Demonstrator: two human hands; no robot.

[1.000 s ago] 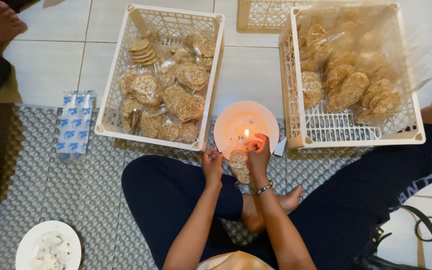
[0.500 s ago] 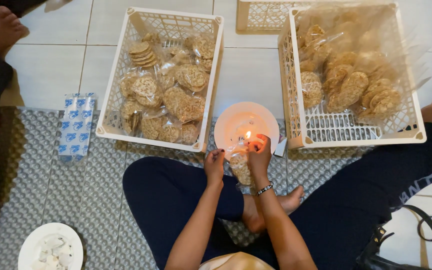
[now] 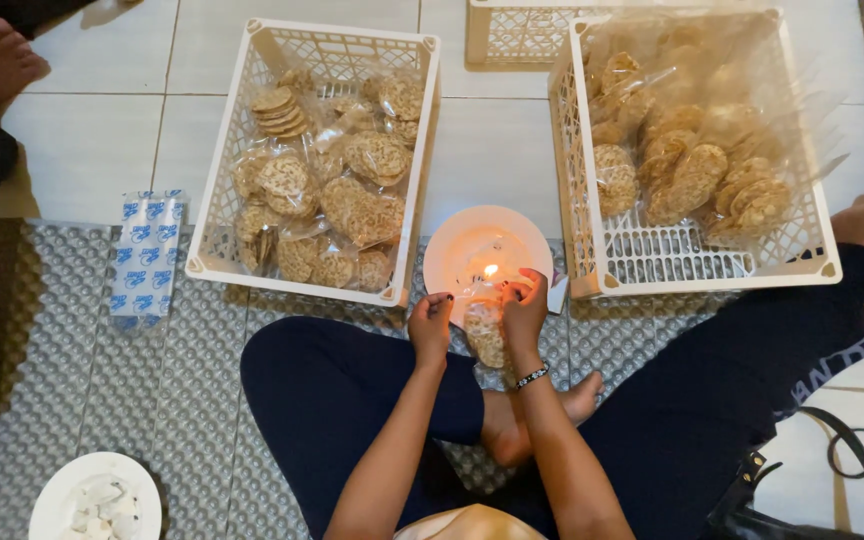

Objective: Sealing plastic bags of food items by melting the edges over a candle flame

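Head view: white tile floor (image 3: 497,150) meets a grey embossed mat (image 3: 192,400).

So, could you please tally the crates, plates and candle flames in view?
White crates: 3 (left, right, one behind)
White plates: 2 (candle plate, corner plate)
Candle flames: 1
Total: 6

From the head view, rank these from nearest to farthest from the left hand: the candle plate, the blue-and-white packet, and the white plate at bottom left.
From the left hand:
1. Candle plate, just ahead, to its right.
2. Blue-and-white packet, well off to the left on the mat.
3. White plate, bottom-left corner, farthest.
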